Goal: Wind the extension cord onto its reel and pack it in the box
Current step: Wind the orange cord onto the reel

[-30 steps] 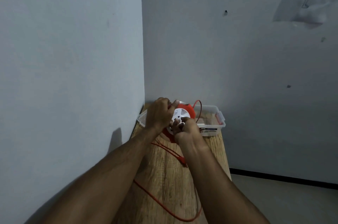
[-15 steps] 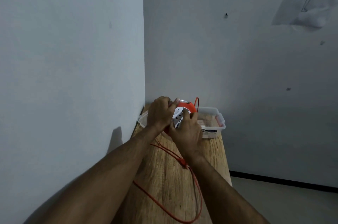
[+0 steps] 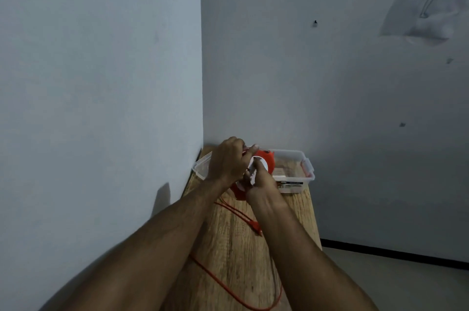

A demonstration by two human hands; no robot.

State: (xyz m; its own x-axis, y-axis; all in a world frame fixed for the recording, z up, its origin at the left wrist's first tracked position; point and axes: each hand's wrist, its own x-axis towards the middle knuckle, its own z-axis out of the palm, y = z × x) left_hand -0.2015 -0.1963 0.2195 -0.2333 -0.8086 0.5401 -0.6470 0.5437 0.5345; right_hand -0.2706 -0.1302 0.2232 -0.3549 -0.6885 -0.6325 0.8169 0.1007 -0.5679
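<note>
**Winding in hand, cord not yet home**

The winding step is under way, by the look of it. The left hand [image 3: 227, 161] curls round the orange reel [image 3: 265, 161], grasping its rim and holding it just above the far end of the counter [image 3: 228, 247], in front of the clear plastic box [image 3: 303, 167] that sits at the far edge by the wall corner. The right hand [image 3: 258, 178] is bent against the reel's white face, fingers curled on it as if turning it; exactly what they pinch I cannot tell.

The orange extension cord [image 3: 228, 277] trails from the reel down the counter toward the near edge in a loose loop, its plug [image 3: 255, 226] lying near the right edge. Much cord remains unwound, so I judge the task is less than halfway. The next move calls for steady turning while the slack feeds in without snagging, before the reel goes into the box.
</note>
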